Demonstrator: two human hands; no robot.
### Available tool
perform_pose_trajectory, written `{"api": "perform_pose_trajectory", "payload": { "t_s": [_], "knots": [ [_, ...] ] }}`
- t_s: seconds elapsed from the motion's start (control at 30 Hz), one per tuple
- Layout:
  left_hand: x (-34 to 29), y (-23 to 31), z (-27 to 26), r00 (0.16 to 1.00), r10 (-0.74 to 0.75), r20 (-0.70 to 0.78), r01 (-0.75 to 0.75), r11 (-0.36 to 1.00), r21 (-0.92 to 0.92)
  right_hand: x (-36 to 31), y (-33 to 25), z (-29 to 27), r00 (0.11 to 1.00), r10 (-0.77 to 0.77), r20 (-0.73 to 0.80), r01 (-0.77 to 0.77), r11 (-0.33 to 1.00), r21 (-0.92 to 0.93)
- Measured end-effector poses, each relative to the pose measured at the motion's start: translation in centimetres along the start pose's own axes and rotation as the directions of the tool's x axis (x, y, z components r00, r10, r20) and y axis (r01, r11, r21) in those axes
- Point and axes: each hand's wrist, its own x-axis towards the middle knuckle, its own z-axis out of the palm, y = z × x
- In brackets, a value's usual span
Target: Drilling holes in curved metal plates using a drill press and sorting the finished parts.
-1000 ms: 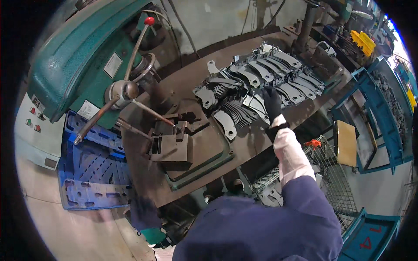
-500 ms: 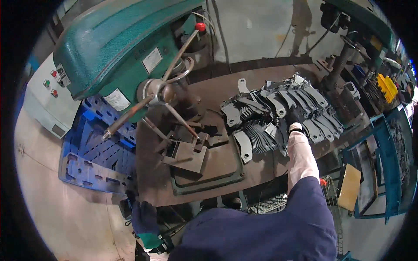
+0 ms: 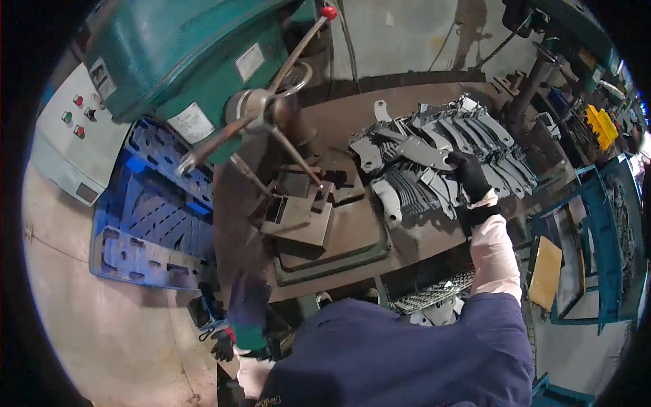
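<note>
My right hand (image 3: pixel 468 173), in a black glove with a white sleeve, is closed on a flat grey metal plate (image 3: pixel 424 150) at the near side of a pile of similar plates (image 3: pixel 468 132) on the brown worktable (image 3: pixel 339 122). My left hand (image 3: pixel 247 305), in a dark glove with a green cuff, hangs blurred at the table's front edge, below a steel fixture (image 3: pixel 298 214) that sits on the green drill press base. Whether it holds anything is unclear.
The green drill press head (image 3: pixel 203 61) with its spoked feed handle and red knob (image 3: pixel 329 12) overhangs the fixture. A blue plastic pallet (image 3: pixel 149 217) leans at the left beside a grey control box (image 3: pixel 68 129). A wire basket (image 3: pixel 434 292) sits under the table, blue racks (image 3: pixel 603 224) at right.
The view has swung, bringing the drill press head closer. My right hand stayed at the near side of the pile and now grips one plate. My left hand has come into view.
</note>
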Motion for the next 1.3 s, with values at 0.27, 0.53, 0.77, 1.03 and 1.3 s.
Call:
{"api": "perform_pose_trajectory", "payload": {
  "t_s": [0.27, 0.53, 0.77, 1.03, 1.3],
  "knots": [
    [3.4, 6.5, 8.8, 0.499, 0.552, 0.668, -0.866, 0.298, 0.401, -6.4, -11.6, 11.1, 0.819, -0.014, 0.573, 0.028, 0.999, -0.016],
    [5.3, 4.2, 6.8, 0.462, 0.387, 0.798, -0.812, 0.546, 0.205, -8.5, -11.2, 21.3, 0.658, -0.141, 0.739, -0.053, 0.971, 0.232],
    [6.5, 2.8, 3.0, 0.57, 0.183, 0.801, -0.709, 0.603, 0.367, -7.2, -10.0, 25.7, 0.57, 0.035, 0.821, -0.112, 0.993, 0.035],
    [11.7, -7.3, 1.4, 0.87, 0.327, 0.37, -0.484, 0.71, 0.511, -3.9, -24.6, 21.9, 0.949, 0.052, 0.31, -0.098, 0.986, 0.134],
    [15.3, -8.1, 2.8, 0.807, 0.455, 0.377, -0.549, 0.342, 0.763, -4.0, -32.8, 21.0, 0.924, 0.044, 0.38, -0.149, 0.956, 0.252]
  ]
}}
